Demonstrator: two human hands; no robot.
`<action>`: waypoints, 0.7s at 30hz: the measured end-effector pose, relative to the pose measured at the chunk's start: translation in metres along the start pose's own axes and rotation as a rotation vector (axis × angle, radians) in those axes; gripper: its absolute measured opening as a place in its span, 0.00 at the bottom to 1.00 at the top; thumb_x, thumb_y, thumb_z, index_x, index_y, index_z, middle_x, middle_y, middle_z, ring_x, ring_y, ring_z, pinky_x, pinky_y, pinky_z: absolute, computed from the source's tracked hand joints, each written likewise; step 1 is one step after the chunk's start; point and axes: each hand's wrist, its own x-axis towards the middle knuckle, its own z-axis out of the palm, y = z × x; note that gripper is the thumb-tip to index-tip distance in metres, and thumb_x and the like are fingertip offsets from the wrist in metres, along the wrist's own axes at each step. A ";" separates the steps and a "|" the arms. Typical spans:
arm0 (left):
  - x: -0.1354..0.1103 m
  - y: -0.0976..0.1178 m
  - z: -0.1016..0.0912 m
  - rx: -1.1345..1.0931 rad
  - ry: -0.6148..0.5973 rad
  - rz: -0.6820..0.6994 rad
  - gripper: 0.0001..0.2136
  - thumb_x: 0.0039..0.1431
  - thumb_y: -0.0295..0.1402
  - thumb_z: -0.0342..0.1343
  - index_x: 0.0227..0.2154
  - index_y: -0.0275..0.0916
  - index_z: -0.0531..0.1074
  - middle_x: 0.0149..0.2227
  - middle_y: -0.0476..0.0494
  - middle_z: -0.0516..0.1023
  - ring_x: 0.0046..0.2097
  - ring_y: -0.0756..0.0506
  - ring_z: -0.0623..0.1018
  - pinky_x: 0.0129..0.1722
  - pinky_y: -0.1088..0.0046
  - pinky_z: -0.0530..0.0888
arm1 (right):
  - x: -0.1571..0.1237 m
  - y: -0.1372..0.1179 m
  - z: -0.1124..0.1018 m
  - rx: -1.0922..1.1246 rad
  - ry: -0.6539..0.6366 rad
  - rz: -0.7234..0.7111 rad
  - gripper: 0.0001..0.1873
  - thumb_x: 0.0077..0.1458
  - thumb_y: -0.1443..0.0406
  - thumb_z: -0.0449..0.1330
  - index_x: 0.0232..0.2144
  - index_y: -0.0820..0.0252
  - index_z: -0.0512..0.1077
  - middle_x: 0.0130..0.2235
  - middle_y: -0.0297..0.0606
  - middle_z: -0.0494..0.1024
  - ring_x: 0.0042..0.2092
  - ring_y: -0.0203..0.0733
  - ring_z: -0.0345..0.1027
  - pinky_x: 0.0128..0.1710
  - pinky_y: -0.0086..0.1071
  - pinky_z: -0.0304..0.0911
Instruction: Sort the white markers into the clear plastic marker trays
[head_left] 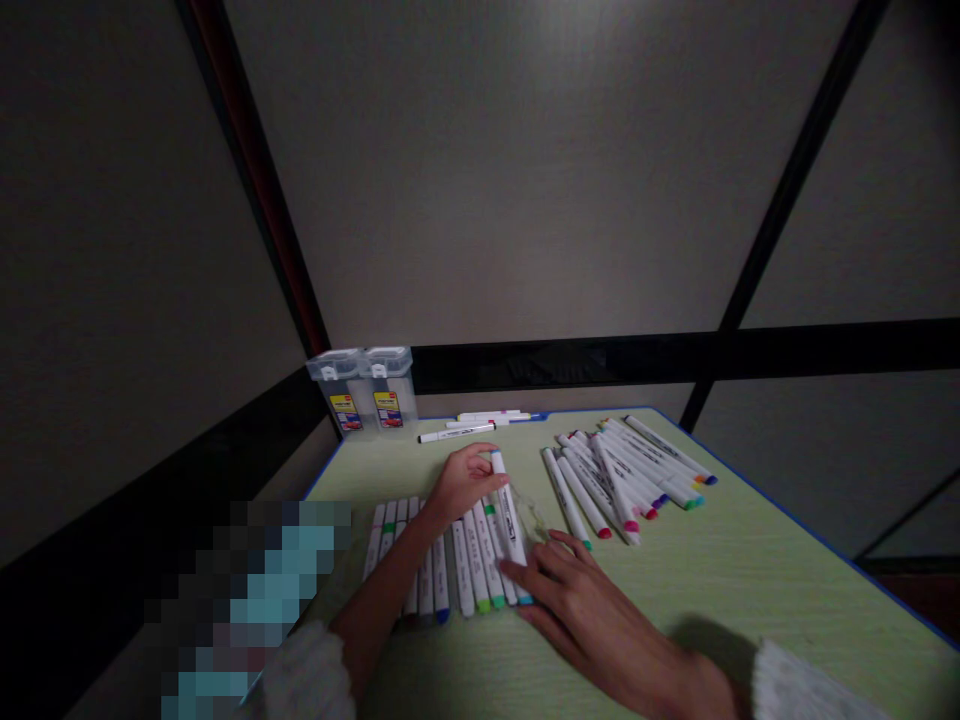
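Observation:
A white marker (506,505) with light blue ends stands out at the right end of a row of white markers (463,570) laid side by side on the table. My left hand (466,482) is closed, pinching this marker near its far end. At its near end, the index finger and thumb of my right hand (574,590) close around it from either side. Below my left forearm, part of the row is hidden. Green, blue and grey ends show among these markers.
To the right lies a loose pile of white markers (611,470) with many-coloured ends. Several more markers (457,433) lie by the table's far edge. Two clear lidded plastic boxes (390,385) stand at the back left. Panelled walls (510,200) border the green table (712,590).

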 end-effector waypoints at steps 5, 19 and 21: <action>-0.003 0.007 0.001 -0.075 -0.026 0.037 0.21 0.38 0.28 0.62 0.39 0.32 0.67 0.23 0.51 0.73 0.28 0.51 0.74 0.33 0.75 0.70 | -0.001 -0.001 -0.004 0.062 0.002 -0.006 0.15 0.57 0.67 0.50 0.47 0.55 0.64 0.35 0.36 0.69 0.42 0.43 0.62 0.51 0.45 0.51; -0.003 0.011 0.000 -0.037 0.046 0.089 0.13 0.52 0.36 0.49 0.35 0.32 0.69 0.26 0.45 0.76 0.32 0.49 0.75 0.35 0.73 0.67 | -0.003 0.004 -0.004 -0.021 0.194 0.018 0.14 0.59 0.67 0.48 0.47 0.58 0.63 0.38 0.39 0.72 0.42 0.44 0.65 0.49 0.46 0.53; -0.002 0.010 0.000 -0.040 0.050 0.096 0.12 0.52 0.36 0.50 0.34 0.33 0.69 0.26 0.45 0.76 0.32 0.49 0.74 0.34 0.73 0.67 | -0.001 0.008 -0.005 -0.061 0.222 0.072 0.13 0.58 0.67 0.48 0.46 0.59 0.64 0.36 0.39 0.72 0.40 0.44 0.65 0.48 0.47 0.52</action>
